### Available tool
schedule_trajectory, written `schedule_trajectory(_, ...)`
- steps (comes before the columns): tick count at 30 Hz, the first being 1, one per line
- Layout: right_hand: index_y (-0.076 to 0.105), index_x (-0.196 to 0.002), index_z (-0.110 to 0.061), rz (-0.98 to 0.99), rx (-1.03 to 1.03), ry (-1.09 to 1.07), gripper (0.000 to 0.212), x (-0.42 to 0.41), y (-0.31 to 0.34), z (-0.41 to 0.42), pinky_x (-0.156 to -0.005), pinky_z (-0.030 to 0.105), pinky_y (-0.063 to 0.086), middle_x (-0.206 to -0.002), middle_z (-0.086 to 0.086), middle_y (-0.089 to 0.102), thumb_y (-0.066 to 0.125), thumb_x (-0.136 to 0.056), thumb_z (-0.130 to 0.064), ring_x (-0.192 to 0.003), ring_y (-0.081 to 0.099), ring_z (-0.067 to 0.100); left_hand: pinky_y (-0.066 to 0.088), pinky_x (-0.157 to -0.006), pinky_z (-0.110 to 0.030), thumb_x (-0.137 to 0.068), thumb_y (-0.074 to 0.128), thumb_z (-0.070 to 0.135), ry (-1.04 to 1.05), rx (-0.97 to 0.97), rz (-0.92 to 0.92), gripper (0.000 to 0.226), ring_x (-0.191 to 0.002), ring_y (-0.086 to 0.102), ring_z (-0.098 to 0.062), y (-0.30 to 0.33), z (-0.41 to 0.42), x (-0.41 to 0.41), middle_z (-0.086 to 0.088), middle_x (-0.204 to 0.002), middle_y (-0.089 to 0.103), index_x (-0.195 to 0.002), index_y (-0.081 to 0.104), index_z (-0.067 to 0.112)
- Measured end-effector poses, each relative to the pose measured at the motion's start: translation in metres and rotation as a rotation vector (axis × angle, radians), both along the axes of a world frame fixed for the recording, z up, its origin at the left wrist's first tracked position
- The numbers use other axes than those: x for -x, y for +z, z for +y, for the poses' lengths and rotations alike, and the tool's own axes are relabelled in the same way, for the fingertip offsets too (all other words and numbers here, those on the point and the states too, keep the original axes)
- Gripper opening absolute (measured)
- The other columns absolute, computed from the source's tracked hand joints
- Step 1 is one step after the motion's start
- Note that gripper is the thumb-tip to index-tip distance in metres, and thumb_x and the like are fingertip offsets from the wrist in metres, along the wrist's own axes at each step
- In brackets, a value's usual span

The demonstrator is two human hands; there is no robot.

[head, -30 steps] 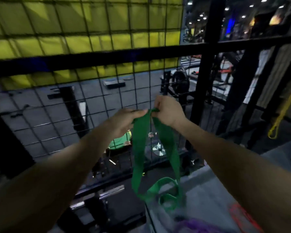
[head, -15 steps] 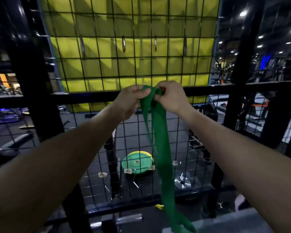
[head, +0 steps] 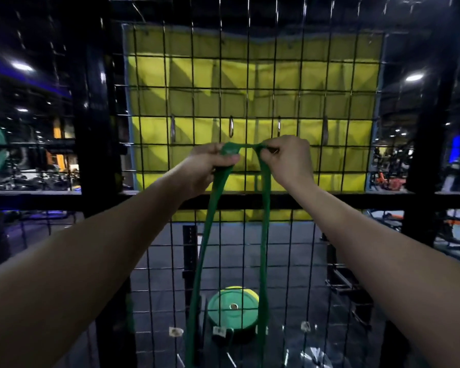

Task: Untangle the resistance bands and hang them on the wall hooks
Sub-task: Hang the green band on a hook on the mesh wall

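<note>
Behind the mesh (head: pixel 303 248) hangs a yellow pad. Both hands, left (head: pixel 210 166) and right (head: pixel 284 160), pinch the band's (head: pixel 264 235) top below the hooks (head: pixel 231 126). It looks light, limp and stretchy.

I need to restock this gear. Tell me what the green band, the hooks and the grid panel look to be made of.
Green band: likely rubber or latex, matte; it hangs as a flat, limp strip and bunches where the left hand and right hand pinch it.
Hooks: apparently bare metal, with a silvery glint.
Grid panel: thin wire, probably steel with a black coating; the finish is hard to tell.
</note>
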State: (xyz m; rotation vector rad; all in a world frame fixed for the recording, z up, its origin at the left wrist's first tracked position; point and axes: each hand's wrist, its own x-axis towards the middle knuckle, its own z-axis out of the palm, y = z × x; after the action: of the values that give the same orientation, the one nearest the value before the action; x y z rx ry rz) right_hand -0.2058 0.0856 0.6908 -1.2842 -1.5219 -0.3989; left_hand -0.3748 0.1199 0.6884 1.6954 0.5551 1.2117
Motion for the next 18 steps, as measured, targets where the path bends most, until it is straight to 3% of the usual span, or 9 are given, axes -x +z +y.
schedule_trajectory(3, 0.07, -0.111, -0.013, -0.042, 0.001, 0.014, 0.027, 0.013, 0.002, 0.005, -0.069, 0.018, 0.036, -0.1, 0.009, 0.07, 0.058, -0.086, -0.014, -0.079, 0.056, 0.014, 0.043, -0.074, -0.025, -0.085, 0.061, 0.01, 0.003, 0.022, -0.051, 0.008, -0.08, 0.058, -0.01, -0.001, 0.008, 0.011, 0.008, -0.072, 0.064, -0.091, 0.064, 0.013)
schedule_trajectory(5, 0.068, -0.114, -0.016, -0.055, 0.062, 0.132, 0.031, 0.023, -0.005, 0.01, -0.074, 0.021, 0.041, -0.109, 0.007, 0.068, 0.06, -0.085, -0.011, -0.087, 0.058, 0.016, 0.045, -0.072, -0.022, -0.085, 0.061, 0.012, -0.007, 0.038, -0.087, 0.011, -0.075, 0.062, -0.007, 0.0, 0.013, 0.017, 0.01, -0.069, 0.066, -0.095, 0.065, 0.013)
schedule_trajectory(8, 0.071, -0.103, -0.014, -0.038, 0.138, 0.332, 0.027, 0.041, -0.018, 0.02, -0.078, 0.034, 0.053, -0.097, 0.014, 0.071, 0.061, -0.08, -0.004, -0.085, 0.063, 0.027, 0.053, -0.068, -0.02, -0.08, 0.063, 0.013, -0.041, 0.048, -0.124, 0.019, -0.078, 0.068, -0.01, 0.003, 0.014, 0.025, 0.002, -0.081, 0.072, -0.099, 0.064, 0.008)
schedule_trajectory(11, 0.068, -0.11, -0.013, 0.09, 0.163, 0.516, 0.03, 0.058, -0.019, 0.028, -0.084, 0.031, 0.051, -0.102, 0.004, 0.07, 0.057, -0.085, -0.002, -0.092, 0.063, 0.019, 0.054, -0.071, -0.024, -0.072, 0.069, 0.016, -0.032, 0.045, -0.15, 0.043, -0.083, 0.068, -0.017, 0.007, 0.012, 0.039, -0.007, -0.09, 0.07, -0.11, 0.059, -0.002)
schedule_trajectory(14, 0.059, -0.123, -0.015, 0.219, 0.298, 0.807, 0.031, 0.078, -0.017, 0.038, -0.096, 0.029, 0.044, -0.116, 0.001, 0.064, 0.047, -0.095, -0.009, -0.11, 0.058, 0.015, 0.055, -0.067, -0.024, -0.076, 0.07, 0.006, 0.014, -0.02, -0.15, 0.028, -0.079, 0.069, -0.019, 0.007, 0.015, 0.056, -0.006, -0.085, 0.071, -0.102, 0.062, 0.0)
schedule_trajectory(18, 0.061, -0.116, -0.027, 0.483, 0.546, 1.082, 0.03, 0.099, -0.017, 0.043, -0.099, 0.044, 0.044, -0.123, 0.008, 0.063, 0.039, -0.098, -0.037, -0.117, 0.056, 0.022, 0.051, -0.062, -0.023, -0.084, 0.063, 0.014, 0.063, -0.103, -0.025, 0.012, -0.071, 0.065, -0.013, 0.002, 0.017, 0.075, 0.0, -0.078, 0.067, -0.093, 0.061, 0.006)
